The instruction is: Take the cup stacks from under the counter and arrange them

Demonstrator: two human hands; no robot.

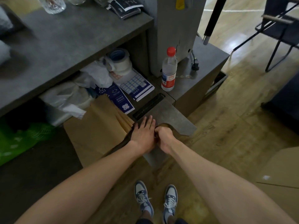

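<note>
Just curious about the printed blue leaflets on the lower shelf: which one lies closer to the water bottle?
The blue leaflet with the white grid, lying right of the other, beside the water bottle. The darker blue leaflet lies further left, by the brown paper bags.

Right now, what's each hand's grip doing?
Left hand: open, fingers straight, resting flat on the lower counter.
Right hand: fingers curled; what it holds cannot be told.

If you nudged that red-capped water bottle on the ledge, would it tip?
Probably yes: the water bottle stands upright, tall and narrow, so a push near its cap could topple it. It looks like thin clear plastic, so likely light and squashy. Once on its side, its round body may roll.
</note>
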